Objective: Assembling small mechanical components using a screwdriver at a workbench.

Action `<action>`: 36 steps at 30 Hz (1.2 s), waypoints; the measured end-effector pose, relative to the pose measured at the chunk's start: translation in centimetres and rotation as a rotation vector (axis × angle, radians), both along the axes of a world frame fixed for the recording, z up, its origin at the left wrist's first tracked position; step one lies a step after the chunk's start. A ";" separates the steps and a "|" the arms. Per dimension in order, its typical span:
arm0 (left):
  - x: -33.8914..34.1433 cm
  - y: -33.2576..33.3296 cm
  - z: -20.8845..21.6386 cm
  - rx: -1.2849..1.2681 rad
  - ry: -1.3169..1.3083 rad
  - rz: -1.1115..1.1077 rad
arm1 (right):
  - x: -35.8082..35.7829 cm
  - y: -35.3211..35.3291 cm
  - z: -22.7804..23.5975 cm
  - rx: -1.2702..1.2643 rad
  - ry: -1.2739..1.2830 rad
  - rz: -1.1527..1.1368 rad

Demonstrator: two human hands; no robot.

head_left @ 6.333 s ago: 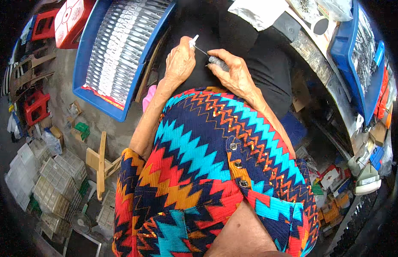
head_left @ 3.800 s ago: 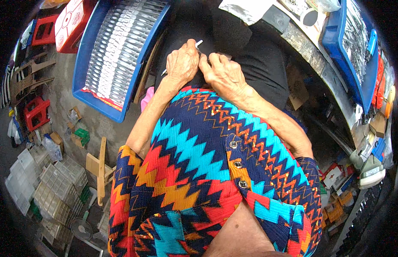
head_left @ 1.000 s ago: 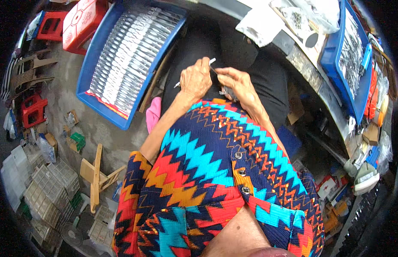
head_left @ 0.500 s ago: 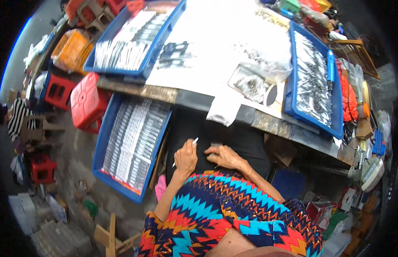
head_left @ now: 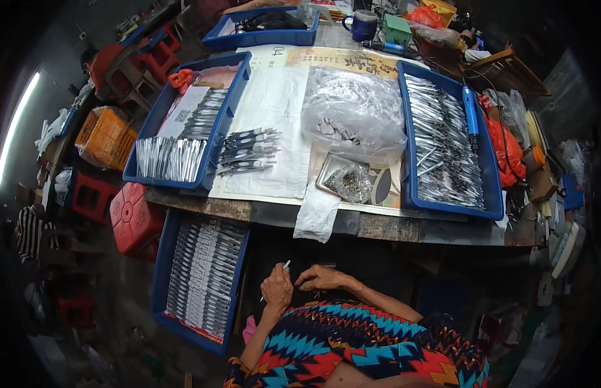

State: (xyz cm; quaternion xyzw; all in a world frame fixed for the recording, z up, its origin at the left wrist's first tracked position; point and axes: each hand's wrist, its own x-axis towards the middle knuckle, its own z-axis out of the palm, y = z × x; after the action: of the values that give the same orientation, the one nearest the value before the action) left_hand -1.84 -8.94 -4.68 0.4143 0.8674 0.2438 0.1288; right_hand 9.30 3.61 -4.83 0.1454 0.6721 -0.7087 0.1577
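My left hand (head_left: 276, 289) is closed around a thin white pen-like stick (head_left: 287, 264), whose ends poke out above and below the fist. Just beside it, over the dark cloth on my lap, my right hand (head_left: 323, 278) has its fingers bent toward the left hand. Whatever those fingers pinch is too small and dark to name. Left of my hands, a low blue tray (head_left: 159, 284) holds rows of silver pen-like pieces on white strips. A white cloth (head_left: 317, 215) hangs over the table edge in front of my hands.
Left blue tray (head_left: 238, 84) and right blue tray (head_left: 452, 212) hold many silver pen-like pieces. Between them lie black-gripped pens (head_left: 248, 152), a clear bag (head_left: 355, 107) of grey pieces and a metal tin (head_left: 327, 169). A blue electric screwdriver (head_left: 470, 116) rests on the right tray. Red stool (head_left: 135, 216) stands left.
The view has tilted up, so the table sits lower and its far side with a mug and another blue tray shows. The picture is darker. My left hand still grips the stick.
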 end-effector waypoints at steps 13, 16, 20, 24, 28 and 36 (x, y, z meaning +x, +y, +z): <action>0.3 0.4 -0.1 -0.011 0.045 -0.050 | -0.1 0.6 -1.1 0.232 -0.085 -0.112; 0.3 0.7 0.5 -0.021 0.029 -0.057 | 0.2 0.6 -0.4 0.236 -0.085 -0.095; 0.2 0.3 0.6 -0.009 0.021 -0.045 | -0.1 0.3 -0.2 0.286 -0.052 -0.074; 0.3 0.2 -0.2 -0.025 0.044 -0.057 | 0.3 0.1 -0.5 0.346 -0.061 -0.074; 0.3 0.1 0.0 -0.022 0.043 -0.034 | -0.1 0.0 -0.2 0.337 -0.027 -0.074; 0.1 0.2 0.0 0.036 0.038 -0.025 | -0.6 0.4 0.2 0.317 -0.061 -0.034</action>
State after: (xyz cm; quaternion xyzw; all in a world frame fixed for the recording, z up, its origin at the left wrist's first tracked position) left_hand -1.71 -8.78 -4.73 0.4317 0.8601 0.2497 0.1077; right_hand 8.74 4.01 -4.68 0.2014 0.7678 -0.5917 0.1411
